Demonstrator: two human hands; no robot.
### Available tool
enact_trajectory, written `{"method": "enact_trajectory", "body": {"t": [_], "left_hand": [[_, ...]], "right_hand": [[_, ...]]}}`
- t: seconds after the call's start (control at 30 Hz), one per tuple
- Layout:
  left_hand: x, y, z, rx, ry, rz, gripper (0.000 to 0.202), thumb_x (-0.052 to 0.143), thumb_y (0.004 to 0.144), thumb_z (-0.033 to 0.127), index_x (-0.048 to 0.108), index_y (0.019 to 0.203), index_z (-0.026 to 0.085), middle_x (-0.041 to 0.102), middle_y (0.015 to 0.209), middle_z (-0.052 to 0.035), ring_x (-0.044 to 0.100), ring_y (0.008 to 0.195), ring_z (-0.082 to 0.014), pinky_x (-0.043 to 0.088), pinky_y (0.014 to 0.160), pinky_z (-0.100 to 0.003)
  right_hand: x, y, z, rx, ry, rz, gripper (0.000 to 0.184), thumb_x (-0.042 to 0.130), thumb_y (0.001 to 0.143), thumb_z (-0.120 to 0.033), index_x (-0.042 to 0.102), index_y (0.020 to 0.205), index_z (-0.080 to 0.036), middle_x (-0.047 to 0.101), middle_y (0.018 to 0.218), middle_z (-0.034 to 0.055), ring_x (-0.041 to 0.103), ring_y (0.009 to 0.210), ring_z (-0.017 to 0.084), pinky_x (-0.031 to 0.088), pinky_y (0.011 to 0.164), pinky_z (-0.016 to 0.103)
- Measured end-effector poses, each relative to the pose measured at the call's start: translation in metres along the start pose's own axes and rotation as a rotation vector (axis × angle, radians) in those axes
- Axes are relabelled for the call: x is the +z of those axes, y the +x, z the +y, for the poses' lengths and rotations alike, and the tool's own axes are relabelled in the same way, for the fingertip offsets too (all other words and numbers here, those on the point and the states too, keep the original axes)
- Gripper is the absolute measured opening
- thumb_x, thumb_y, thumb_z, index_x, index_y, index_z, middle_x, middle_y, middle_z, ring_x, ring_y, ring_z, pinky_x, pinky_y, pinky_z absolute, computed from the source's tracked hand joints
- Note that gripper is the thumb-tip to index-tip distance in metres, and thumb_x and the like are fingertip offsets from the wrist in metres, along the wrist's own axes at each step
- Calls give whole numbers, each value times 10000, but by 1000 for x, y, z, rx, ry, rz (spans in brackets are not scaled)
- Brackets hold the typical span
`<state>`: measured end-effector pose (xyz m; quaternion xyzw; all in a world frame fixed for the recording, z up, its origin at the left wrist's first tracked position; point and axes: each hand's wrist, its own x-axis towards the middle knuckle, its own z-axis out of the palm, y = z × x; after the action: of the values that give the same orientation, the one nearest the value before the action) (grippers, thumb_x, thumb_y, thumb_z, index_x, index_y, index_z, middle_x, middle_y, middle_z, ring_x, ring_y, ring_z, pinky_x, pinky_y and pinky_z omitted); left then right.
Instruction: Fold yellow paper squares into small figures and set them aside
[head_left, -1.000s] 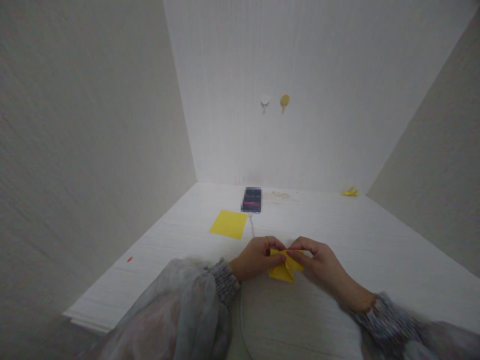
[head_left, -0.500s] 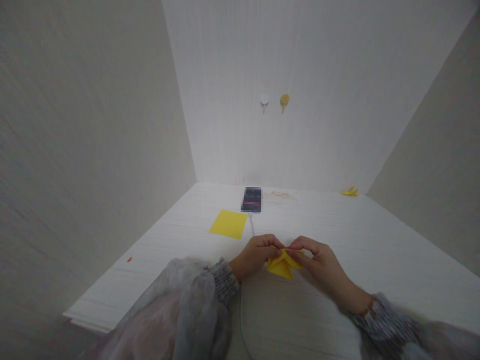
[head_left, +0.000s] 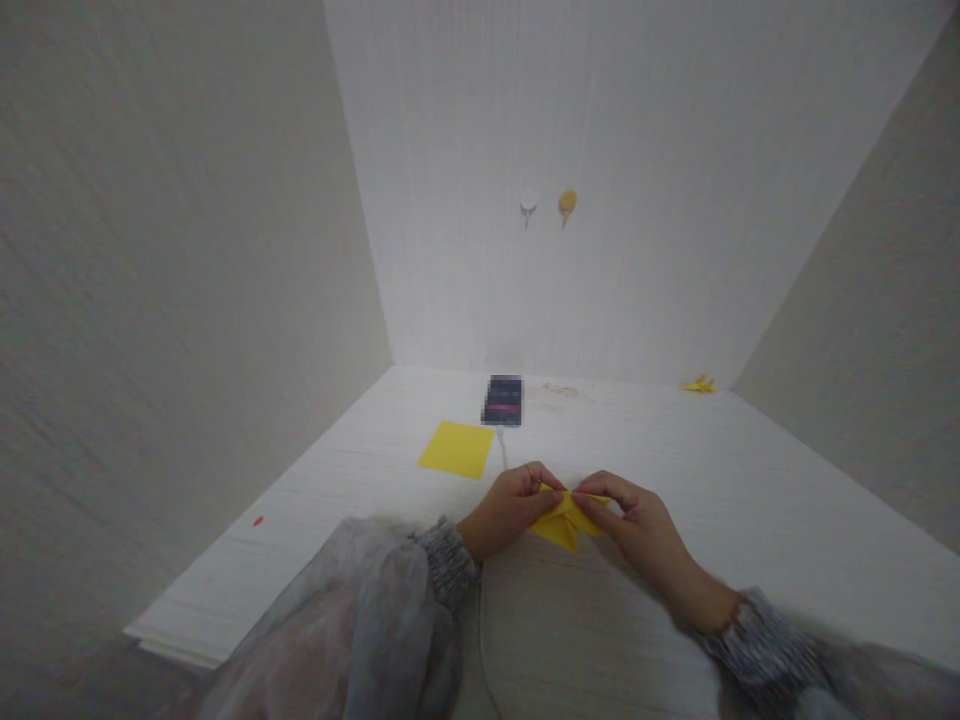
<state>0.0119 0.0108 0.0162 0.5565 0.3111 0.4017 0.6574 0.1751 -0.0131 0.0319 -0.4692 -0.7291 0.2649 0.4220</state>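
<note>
Both hands pinch a partly folded yellow origami paper [head_left: 564,528] above the white table. My left hand [head_left: 508,508] grips its left side between thumb and forefinger, and a ring shows on one finger. On the other side, my right hand [head_left: 637,515] pinches the upper right part, its thumb and forefinger close to the left fingertips. Folded flaps hang below the fingers. A flat yellow square sheet [head_left: 457,449] lies on the table, beyond my left hand.
A phone [head_left: 503,400] with a blurred screen lies near the back wall, its white cable [head_left: 483,640] running under my left arm. A folded yellow paper figure [head_left: 700,384] sits in the far right corner. Two hooks, white [head_left: 529,202] and yellow [head_left: 568,203], are on the wall.
The fingertips have shifted slightly upward with the folded paper, whose lower flaps now sit a little higher and more to the left. Both hands keep their pinch.
</note>
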Motion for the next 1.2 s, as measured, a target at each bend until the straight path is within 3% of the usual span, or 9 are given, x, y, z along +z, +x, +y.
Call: {"method": "enact_trajectory", "body": {"t": [0.27,0.57,0.9,1.2], "left_hand": [[0,0,-3,28,-5,4,229,591,659,288,488,781,124,552,644,6,524,553,-77,376,536,-201],[-3,-1,0,18,76,-62,407,612,641,308,417,960,147,545,609,30,524,515,-81,389,499,-194],[-5,1,-5,52,136,-46,419,607,655,309,426,996,147,557,592,26,550,547,-97,400,510,-195],[-2,-1,2,-29,46,-8,465,628,627,351,407,974,137,590,626,-11,609,646,-173,502,564,-304]], "right_hand": [[5,1,1,95,67,14,159,497,729,-302,592,713,-176,605,705,30,548,680,155,432,621,250],[5,-1,-1,121,121,38,168,520,707,-321,611,700,-180,624,706,30,564,667,160,436,609,254],[5,-1,-3,115,102,80,178,518,707,-326,617,685,-180,621,691,31,562,659,159,434,590,250],[0,1,11,146,146,150,213,529,713,-368,614,711,-173,617,686,26,547,629,147,424,584,250]]}}
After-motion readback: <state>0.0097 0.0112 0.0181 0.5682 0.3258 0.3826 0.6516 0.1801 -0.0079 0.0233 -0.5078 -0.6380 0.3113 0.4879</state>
